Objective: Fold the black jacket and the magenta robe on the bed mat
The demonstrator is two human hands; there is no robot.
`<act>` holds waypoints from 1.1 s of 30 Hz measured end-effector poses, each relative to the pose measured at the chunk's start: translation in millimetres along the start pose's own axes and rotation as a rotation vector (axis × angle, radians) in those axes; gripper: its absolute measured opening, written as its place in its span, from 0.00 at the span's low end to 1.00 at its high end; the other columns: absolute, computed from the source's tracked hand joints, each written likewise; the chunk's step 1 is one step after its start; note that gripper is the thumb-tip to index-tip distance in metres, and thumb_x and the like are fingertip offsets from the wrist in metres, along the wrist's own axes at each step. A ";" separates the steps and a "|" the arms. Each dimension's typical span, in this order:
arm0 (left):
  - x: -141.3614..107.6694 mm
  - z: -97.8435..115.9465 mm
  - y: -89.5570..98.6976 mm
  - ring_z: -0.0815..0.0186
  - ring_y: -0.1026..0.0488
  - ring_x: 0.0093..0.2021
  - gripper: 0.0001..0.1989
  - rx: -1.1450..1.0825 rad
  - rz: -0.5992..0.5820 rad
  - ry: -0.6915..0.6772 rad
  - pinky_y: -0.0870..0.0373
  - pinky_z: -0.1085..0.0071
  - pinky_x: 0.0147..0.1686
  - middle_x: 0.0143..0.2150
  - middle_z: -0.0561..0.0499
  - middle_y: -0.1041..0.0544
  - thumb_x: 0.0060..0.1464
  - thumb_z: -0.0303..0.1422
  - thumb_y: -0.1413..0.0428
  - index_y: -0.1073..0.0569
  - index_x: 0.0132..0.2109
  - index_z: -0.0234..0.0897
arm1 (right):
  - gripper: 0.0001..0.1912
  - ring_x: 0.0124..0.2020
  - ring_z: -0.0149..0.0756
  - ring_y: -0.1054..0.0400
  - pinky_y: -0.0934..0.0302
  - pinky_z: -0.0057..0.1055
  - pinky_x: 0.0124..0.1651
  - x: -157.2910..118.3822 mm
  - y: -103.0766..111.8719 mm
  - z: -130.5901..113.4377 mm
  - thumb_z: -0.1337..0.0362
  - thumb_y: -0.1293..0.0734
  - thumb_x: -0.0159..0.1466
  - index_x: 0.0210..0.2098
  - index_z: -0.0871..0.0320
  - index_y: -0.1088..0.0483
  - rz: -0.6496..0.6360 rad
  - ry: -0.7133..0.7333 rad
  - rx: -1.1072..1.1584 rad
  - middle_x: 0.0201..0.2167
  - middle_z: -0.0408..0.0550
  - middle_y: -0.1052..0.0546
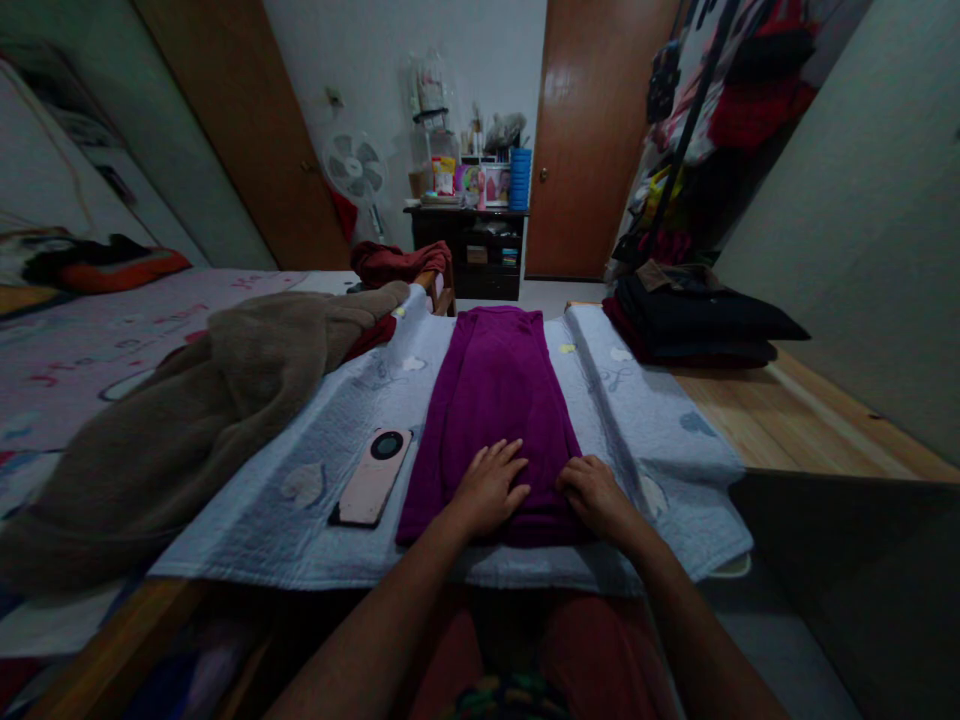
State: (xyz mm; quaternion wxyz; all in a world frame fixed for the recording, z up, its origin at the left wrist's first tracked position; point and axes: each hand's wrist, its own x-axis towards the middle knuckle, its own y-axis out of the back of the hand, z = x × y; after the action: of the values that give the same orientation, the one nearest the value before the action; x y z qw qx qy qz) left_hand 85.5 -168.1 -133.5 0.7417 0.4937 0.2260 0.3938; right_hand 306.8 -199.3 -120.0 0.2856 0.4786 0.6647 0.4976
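Note:
A purple garment [499, 385], folded into a long narrow panel, lies flat on a pale blue quilted cloth [300, 540]. My left hand [491, 488] rests on its near part, palm down with the fingers stretched out. At the garment's right edge is my right hand [596, 492], its fingers bent together and touching the fabric; whether they pinch a bit of it is hard to see, but they are closed at that edge. Left of the garment lies a pink phone [373, 478] with a round black camera ring, back side up.
A brown fleece garment [225, 390] is heaped on the left, partly over the bed [247, 283]. Folded dark clothes [697, 315] are stacked at the right on a wooden surface [802, 420]. Farther back stand a fan [355, 165] and a dark cabinet [469, 255].

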 end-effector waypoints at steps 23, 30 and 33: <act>-1.0 1.9 2.5 0.54 0.53 0.70 0.24 -0.043 -0.013 0.006 0.57 0.50 0.67 0.70 0.48 0.47 0.58 0.40 0.47 0.36 0.61 0.43 | 0.19 0.58 0.43 0.36 0.46 0.38 0.61 43.4 -14.4 -7.5 0.69 0.42 0.64 0.53 0.62 0.30 0.040 -0.087 -0.028 0.55 0.57 0.28; 19.0 -24.9 40.3 0.62 0.41 0.65 0.22 -0.256 0.048 0.012 0.44 0.64 0.64 0.65 0.46 0.36 0.59 0.33 0.50 0.35 0.60 0.40 | 0.20 0.58 0.38 0.36 0.48 0.31 0.61 111.3 21.7 -20.9 0.70 0.44 0.64 0.53 0.64 0.31 0.063 -0.030 -0.056 0.55 0.56 0.28; 31.8 -44.7 47.4 0.59 0.47 0.68 0.22 -0.011 0.164 0.113 0.50 0.59 0.67 0.66 0.43 0.38 0.60 0.32 0.51 0.35 0.60 0.35 | 0.23 0.64 0.38 0.44 0.53 0.31 0.64 153.4 19.7 -23.1 0.73 0.46 0.64 0.57 0.69 0.34 0.085 0.003 -0.064 0.61 0.60 0.34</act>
State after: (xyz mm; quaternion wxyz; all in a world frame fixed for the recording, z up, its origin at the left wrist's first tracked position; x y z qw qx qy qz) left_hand 54.8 -108.0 -106.9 0.6957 0.4835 0.2239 0.4818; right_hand 235.8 -66.1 -78.8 0.2784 0.4961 0.6280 0.5310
